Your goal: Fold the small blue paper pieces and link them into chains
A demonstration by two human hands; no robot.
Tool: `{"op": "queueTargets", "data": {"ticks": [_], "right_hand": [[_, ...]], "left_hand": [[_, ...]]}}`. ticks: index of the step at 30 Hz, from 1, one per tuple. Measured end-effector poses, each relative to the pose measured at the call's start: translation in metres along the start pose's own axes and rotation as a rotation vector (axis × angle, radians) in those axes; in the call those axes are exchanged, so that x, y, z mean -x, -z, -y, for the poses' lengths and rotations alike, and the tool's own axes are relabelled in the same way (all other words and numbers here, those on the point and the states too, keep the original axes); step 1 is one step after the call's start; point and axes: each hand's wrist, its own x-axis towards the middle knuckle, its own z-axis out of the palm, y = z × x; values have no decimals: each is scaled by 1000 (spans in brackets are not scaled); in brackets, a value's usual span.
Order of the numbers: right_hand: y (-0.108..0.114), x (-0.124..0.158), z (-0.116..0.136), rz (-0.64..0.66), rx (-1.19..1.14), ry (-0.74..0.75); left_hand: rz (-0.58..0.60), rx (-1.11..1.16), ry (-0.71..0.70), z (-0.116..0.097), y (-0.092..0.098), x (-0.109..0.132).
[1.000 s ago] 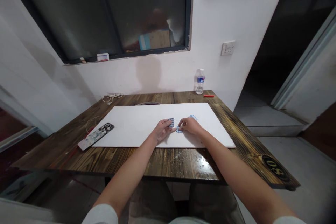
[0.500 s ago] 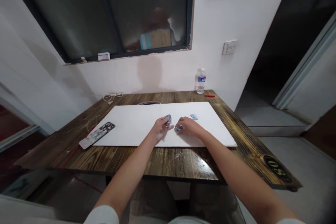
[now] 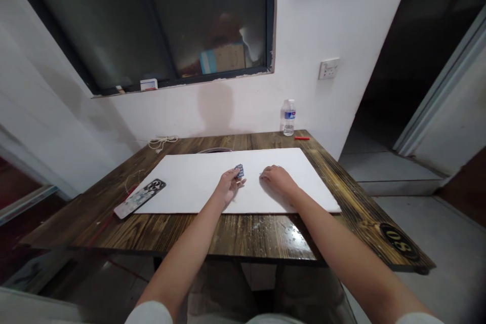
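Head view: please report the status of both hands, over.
Left hand pinches small blue packet. Right hand rests on white board, blue bit at fingertips.

The wooden tabletop is glossy and rough-grained, the white board smooth and matt.

Dim indoor light, soft shadow on white wall, glare on wooden table, bowed edges, fine detail perhaps soft

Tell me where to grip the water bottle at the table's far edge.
Grip the plastic water bottle around its round body, from the near side with the right hand: it stands upright, and the wall close behind probably blocks the back.
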Motion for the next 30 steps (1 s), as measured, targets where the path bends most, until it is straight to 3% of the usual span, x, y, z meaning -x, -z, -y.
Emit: {"op": "queueTargets", "data": {"ticks": [7, 13, 18, 23, 30], "right_hand": [[-1, 0, -3, -70, -8, -103], [-6, -7, 13, -217, -474, -16], [-14, -11, 28, -173, -781, -154], [-13, -10, 28, -111, -995, -227], [-9, -9, 28, -117, -1032, -264]], "left_hand": [[-21, -106, -16, 2, 0, -2], [10, -363, -175, 6, 0, -3], [118, -516, -171, 6, -3, 4], [143, -564, -154, 4, -4, 8], [131, -604, -189, 5, 2, 2]]}}
